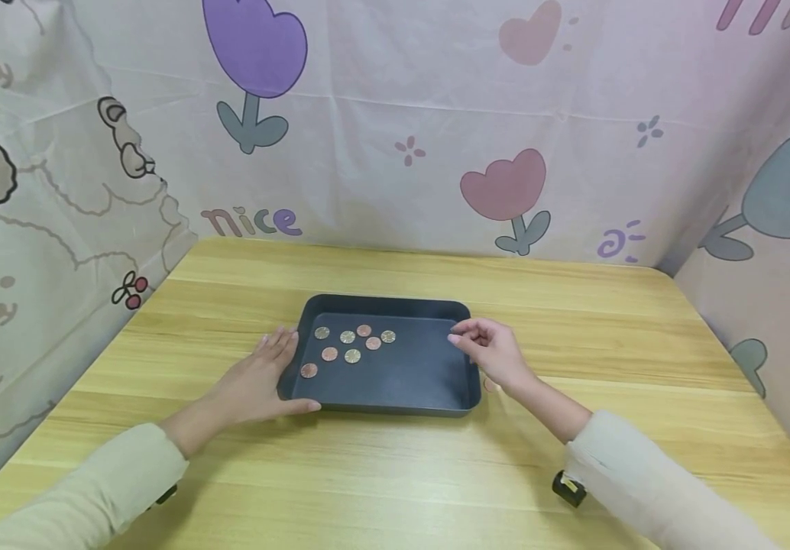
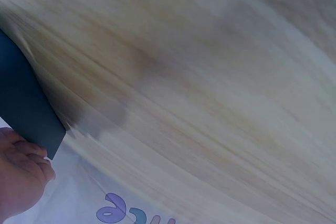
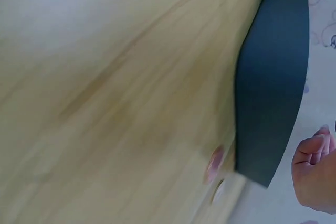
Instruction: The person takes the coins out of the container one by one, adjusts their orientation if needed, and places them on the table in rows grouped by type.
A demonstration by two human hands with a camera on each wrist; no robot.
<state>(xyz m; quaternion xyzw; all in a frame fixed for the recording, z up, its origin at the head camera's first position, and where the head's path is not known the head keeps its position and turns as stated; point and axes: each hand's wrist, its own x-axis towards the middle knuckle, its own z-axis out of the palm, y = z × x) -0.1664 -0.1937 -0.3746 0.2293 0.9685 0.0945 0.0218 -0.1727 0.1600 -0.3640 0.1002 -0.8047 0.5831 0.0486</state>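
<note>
A dark rectangular baking tray (image 1: 422,382) stands on the table. Several gold-coloured coins (image 1: 352,356) and copper-coloured coins (image 1: 329,354) lie flat in its left half. My left hand (image 1: 257,382) rests against the tray's left end, fingers straight along the side and thumb at the front corner. Over the right rim is my right hand (image 1: 494,351), its thumb and forefinger tips close together above the tray and its other fingers curled. I cannot tell whether a coin is between those tips. Below that wrist, a copper-coloured coin (image 1: 490,386) lies partly hidden on the table.
In the right wrist view, a reddish coin (image 3: 214,164) and a paler coin (image 3: 218,191) lie on the wooden table (image 1: 395,473) beside the tray's outer wall. A printed cloth (image 1: 367,176) hangs behind the table and along both sides. Dark wrist devices (image 1: 569,489) show at the cuffs.
</note>
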